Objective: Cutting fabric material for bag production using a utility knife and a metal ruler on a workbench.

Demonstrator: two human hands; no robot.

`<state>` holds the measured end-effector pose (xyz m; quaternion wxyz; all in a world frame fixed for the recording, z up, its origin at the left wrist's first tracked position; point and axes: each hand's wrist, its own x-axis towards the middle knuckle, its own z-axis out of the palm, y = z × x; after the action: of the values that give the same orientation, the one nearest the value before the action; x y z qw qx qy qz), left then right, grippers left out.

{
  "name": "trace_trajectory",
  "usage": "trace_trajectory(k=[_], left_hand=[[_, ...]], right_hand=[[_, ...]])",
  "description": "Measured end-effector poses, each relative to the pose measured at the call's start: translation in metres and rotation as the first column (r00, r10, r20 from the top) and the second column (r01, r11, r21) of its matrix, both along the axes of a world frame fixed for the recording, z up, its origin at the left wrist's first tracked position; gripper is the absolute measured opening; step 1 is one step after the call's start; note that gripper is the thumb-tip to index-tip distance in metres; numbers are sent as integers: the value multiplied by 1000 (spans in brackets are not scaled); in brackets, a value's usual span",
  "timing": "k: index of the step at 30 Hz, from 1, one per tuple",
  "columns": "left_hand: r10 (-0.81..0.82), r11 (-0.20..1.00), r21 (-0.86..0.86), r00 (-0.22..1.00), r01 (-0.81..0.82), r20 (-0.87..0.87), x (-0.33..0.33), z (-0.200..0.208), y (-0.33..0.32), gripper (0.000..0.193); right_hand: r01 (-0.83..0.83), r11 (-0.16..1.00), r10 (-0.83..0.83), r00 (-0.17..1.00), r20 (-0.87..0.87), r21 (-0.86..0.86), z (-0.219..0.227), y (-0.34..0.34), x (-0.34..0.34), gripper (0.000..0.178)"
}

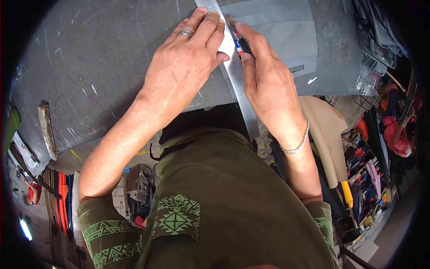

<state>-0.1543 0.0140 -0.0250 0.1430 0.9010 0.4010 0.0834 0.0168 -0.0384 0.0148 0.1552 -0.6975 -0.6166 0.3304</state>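
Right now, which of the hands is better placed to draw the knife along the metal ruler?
The right hand, probably. It already grips the utility knife with the blade against the metal ruler. The left hand lies flat on the ruler, holding it on the grey sheet.

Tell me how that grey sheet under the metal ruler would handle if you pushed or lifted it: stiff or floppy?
Probably floppy: the grey sheet lies thin and flat on the dark worktable. It could well slide or bunch when pushed, which may be why the left hand presses the metal ruler down while the right hand holds a knife against it. Likely light.
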Motion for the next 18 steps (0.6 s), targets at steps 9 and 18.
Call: trace_trajectory(k=[9, 18], left_hand=[[-132, 989, -84, 984, 122, -123, -2, 17, 9, 54], [-116, 988, -110, 990, 107, -80, -1, 18, 9, 53]], right_hand=[[-54, 998, 54, 998, 18, -21, 9, 6, 2, 43], [-37, 999, 38, 999, 24, -29, 9, 3, 2, 46]])
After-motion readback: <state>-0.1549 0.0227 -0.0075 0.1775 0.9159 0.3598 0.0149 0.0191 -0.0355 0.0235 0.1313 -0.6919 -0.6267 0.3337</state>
